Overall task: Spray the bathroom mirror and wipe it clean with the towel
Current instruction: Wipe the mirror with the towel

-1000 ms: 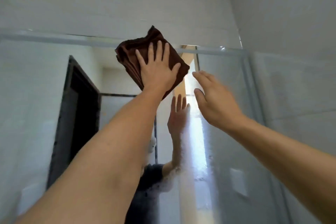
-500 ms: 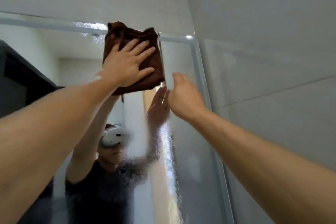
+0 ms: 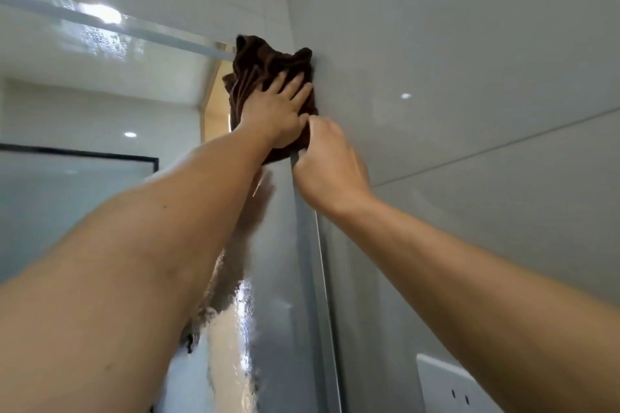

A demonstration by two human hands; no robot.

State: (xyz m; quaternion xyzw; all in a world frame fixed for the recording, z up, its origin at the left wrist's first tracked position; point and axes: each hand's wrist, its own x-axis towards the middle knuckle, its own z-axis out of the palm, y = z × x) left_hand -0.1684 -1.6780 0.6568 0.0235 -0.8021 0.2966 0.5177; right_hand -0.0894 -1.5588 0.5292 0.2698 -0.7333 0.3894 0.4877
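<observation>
At top right corner of mirror: towel pressed flat by left hand, right hand beside it.

One mirror [image 3: 100, 104], big, fills left half, metal frame edge running down its right side; wet streaks and droplets near top edge and lower centre. One grey tiled wall [image 3: 469, 77] to the right, glossy, one grout line across it; white wall above the mirror. One white socket plate [image 3: 446, 386] low on the tiled wall, partly hidden by the right forearm. Two bare forearms reach up. One dark brown towel [image 3: 268, 60], bunched, sits on the mirror's upper right corner, touching the tiled wall. Left hand [image 3: 273, 114] fingers spread, palm flat on towel. Right hand [image 3: 327, 161] just below, fingers curled at the towel's lower edge and the frame; whether it pinches the cloth can't be told.
</observation>
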